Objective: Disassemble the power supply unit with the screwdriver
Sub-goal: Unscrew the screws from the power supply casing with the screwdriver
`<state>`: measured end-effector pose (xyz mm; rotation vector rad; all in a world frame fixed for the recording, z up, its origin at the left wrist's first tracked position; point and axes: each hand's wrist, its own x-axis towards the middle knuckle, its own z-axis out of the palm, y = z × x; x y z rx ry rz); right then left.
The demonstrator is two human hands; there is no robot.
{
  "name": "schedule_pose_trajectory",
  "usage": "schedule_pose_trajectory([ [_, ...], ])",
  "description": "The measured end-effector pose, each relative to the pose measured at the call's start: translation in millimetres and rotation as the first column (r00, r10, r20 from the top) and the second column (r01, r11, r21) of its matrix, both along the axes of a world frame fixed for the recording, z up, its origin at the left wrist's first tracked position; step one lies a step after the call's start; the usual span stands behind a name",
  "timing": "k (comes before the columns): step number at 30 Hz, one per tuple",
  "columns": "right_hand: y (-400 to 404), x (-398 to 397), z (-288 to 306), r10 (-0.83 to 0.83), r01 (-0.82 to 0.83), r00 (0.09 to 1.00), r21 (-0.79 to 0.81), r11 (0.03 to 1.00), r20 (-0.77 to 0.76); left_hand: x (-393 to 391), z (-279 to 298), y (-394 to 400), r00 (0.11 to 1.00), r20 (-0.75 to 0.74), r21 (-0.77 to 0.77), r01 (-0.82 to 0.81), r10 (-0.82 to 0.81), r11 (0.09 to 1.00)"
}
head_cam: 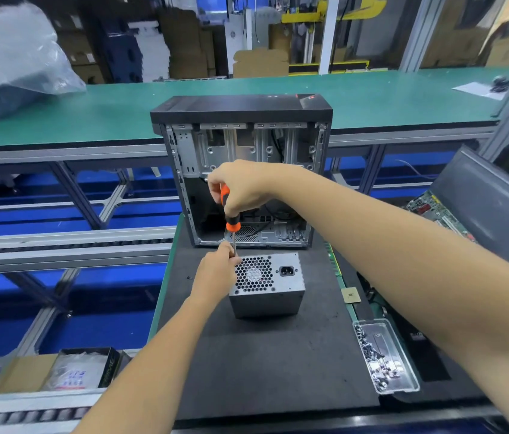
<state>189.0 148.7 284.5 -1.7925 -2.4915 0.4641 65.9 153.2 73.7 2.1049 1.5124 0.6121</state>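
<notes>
Screwdriver stands near upright, right hand wrapped round its handle above, left hand pinching the shaft at the power supply unit's top-left corner.

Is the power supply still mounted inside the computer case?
No, the power supply stands on the dark mat, outside and in front of the open computer case.

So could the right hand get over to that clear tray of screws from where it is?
Probably yes: the tray lies open on the mat under the right forearm, nothing covering it, though the right hand holds the screwdriver.
</notes>
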Motion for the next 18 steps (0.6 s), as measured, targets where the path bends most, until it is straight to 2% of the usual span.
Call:
schedule_pose_trajectory([
  [3,1.3,-1.1,-2.1,-0.081,0.077,0.996,-0.084,0.993,-0.045,0.6,1.6,1.4,0.999,-0.037,0.010,0.017,-0.017,1.000],
  [5,1.6,-3.4,-1.7,-0.121,0.122,0.993,-0.065,0.990,0.015,-0.1,1.3,1.8,0.998,-0.057,0.014,0.031,-0.030,0.999],
  [7,2.8,-4.3,-2.3,-0.123,0.124,0.990,-0.014,0.992,0.066,-0.5,0.8,1.4,0.996,-0.078,0.029,0.039,-0.037,0.999],
  [12,0.1,-2.2,1.4,-0.074,0.077,0.994,-0.036,0.996,0.075,-0.6,-0.6,1.9,0.994,-0.093,0.050,0.066,-0.061,0.997],
  [18,-1.4,-2.8,-3.9,-0.022,0.023,0.999,-0.028,0.999,0.049,-1.0,-3.9,2.3,1.000,0.024,-0.001,0.016,-0.016,1.000],
])
